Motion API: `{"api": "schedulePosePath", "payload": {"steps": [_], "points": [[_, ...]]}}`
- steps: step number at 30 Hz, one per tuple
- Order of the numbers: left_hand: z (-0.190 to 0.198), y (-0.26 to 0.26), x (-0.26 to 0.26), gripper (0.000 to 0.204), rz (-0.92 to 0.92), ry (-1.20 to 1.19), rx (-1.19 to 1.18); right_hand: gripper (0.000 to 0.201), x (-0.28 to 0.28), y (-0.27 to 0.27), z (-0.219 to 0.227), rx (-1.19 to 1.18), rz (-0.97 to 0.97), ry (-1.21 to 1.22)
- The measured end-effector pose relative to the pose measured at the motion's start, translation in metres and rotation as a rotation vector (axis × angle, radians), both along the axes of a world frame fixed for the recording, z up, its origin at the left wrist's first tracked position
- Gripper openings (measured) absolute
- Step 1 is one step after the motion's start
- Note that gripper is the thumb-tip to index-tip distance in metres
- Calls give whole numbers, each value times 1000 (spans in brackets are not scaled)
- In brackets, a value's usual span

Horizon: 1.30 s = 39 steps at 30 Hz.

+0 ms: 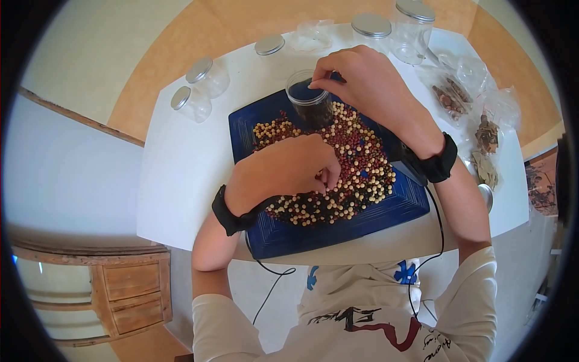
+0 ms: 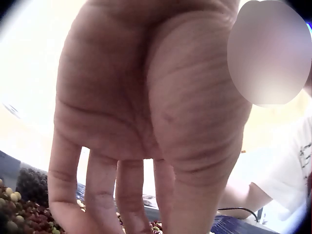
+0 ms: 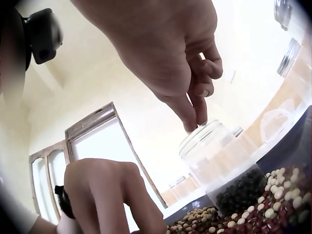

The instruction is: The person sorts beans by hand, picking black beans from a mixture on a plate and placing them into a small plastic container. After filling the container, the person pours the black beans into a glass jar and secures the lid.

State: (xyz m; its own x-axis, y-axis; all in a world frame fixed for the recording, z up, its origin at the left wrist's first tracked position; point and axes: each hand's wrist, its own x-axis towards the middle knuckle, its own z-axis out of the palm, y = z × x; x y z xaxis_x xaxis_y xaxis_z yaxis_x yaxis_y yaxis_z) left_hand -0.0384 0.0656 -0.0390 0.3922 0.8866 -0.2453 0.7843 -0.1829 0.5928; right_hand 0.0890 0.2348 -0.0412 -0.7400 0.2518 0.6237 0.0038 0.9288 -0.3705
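Note:
A clear jar (image 1: 309, 108), partly filled with black beans (image 3: 241, 190), stands uncapped on the far part of a blue tray (image 1: 338, 232). My right hand (image 1: 374, 81) is over its mouth, thumb and forefinger pinched together at the rim on what looks like a small black bean. Mixed beans (image 1: 362, 163), cream, dark red and black, lie spread across the tray. Among them, my left hand (image 1: 283, 169) reaches down with thumb and forefinger close together at the pile; I cannot tell whether a bean is between them. Its fingertips are mostly hidden in the left wrist view.
Two lidded jars (image 1: 208, 78) stand at the table's left, a silver lid (image 1: 269, 44) and larger jars (image 1: 413, 30) at the back. Plastic bags of dried goods (image 1: 452, 99) line the right side. Black cables (image 1: 437, 211) hang from the wrists past the front edge.

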Motion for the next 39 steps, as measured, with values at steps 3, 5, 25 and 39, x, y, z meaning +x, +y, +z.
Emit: {"api": "schedulePosePath", "payload": {"steps": [3,5,25,39], "points": [[1,0,0,10,-4,24,33,14,0,0,-1,48,-9,24],[3,-1,1,11,13,25,26,15,0,0,1,62,-6,22],[52,1,-11,9,704,14,785,17,24,1,23,-36,81,-129],[25,17,-22,10,649,125,851,22,59,-24,17,105,-59,-905]]}}
